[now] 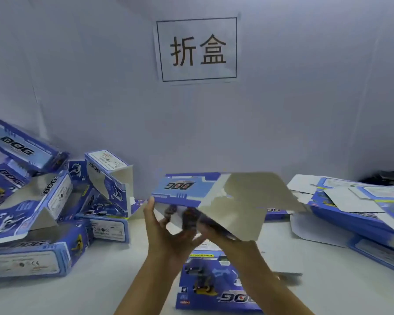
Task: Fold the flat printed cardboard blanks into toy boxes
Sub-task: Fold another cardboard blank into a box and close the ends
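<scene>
A blue printed "DOG" cardboard blank [184, 188] is held up in front of me over the white table, partly opened, with its grey unprinted inside panel [243, 201] spread to the right. My left hand [162, 230] holds the blank's left edge, thumb up along it. My right hand [216, 233] grips the underside near the grey flap; its fingers are blurred and partly hidden by the card. Another flat blank [214, 285] lies face up on the table below my forearms.
Several folded blue boxes [55, 214] are heaped at the left of the white table [105, 292]. A stack of flat blanks [362, 208] lies at the right. A paper sign [198, 50] hangs on the grey wall behind.
</scene>
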